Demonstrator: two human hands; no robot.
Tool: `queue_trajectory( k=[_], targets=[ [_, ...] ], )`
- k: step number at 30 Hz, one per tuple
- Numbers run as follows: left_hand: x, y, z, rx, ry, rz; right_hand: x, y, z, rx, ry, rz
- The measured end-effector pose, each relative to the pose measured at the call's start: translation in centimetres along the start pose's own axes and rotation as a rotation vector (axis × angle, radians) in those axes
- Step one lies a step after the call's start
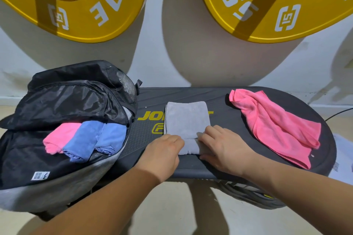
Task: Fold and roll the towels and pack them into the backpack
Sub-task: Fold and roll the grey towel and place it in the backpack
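Observation:
A grey towel (187,118) lies folded into a narrow strip in the middle of the black step platform (225,99); its near end is rolled up. My left hand (164,150) and my right hand (223,145) both grip that rolled end, one at each side. At the left, the black backpack (63,97) lies open, with a rolled pink towel (59,136) and two rolled blue towels (86,139) side by side inside it. A loose pink towel (277,126) lies crumpled on the platform's right part.
Two big yellow weight plates (76,2) lean against the white wall behind the platform. A black cable (338,113) runs along the floor at the far right. A white label (40,175) shows on the backpack's lining.

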State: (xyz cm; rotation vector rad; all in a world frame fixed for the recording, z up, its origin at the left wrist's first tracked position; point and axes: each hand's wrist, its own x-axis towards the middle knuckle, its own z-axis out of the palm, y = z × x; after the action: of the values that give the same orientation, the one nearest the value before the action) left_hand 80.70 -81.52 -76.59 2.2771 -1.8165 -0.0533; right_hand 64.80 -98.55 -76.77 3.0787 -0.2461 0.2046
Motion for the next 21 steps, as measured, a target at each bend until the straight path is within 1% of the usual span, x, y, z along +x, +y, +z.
queue_trajectory(
  k=[3,5,7,9,11,13,14,16,17,19,20,21],
  targets=[
    [-0.1,-0.5,-0.3,-0.098,-0.026,-0.07,0.4,0.2,-0.1,0.056,-0.07,0.04],
    [0.0,-0.9,-0.6,-0.208,-0.069,-0.147,0.9,0.1,-0.8,0.274,-0.114,0.164],
    [0.2,-1.1,-1.2,-0.327,-0.106,-0.249,1.6,0.3,-1.7,0.534,-0.174,0.347],
    [0.4,-1.2,-2.1,-0.552,-0.177,-0.415,2.1,0.7,-2.3,0.707,-0.247,0.485],
    [0.4,-1.2,-2.3,-0.759,-0.219,-0.597,2.1,0.8,-2.7,0.751,-0.31,0.538],
    [0.3,-1.2,-2.3,-0.795,-0.208,-0.707,2.1,0.7,-2.6,0.694,-0.385,0.524],
    [0.4,-1.4,-2.2,-0.734,-0.188,-0.7,2.2,0.5,-2.6,0.677,-0.404,0.525],
    [0.7,-1.6,-2.1,-0.487,-0.173,-0.595,2.4,0.3,-2.3,0.699,-0.409,0.583],
    [0.8,-1.4,-2.3,-0.35,-0.155,-0.531,2.6,0.1,-2.2,0.716,-0.391,0.631],
    [1.0,-0.2,-2.8,-0.102,-0.125,-0.345,2.9,-0.1,-2.1,0.733,-0.347,0.707],
    [1.0,0.8,-2.9,0.0,-0.148,-0.254,3.0,0.0,-2.0,0.732,-0.333,0.722],
    [0.9,1.7,-3.0,0.062,-0.183,-0.207,3.0,0.1,-2.0,0.721,-0.323,0.709]
  ],
)
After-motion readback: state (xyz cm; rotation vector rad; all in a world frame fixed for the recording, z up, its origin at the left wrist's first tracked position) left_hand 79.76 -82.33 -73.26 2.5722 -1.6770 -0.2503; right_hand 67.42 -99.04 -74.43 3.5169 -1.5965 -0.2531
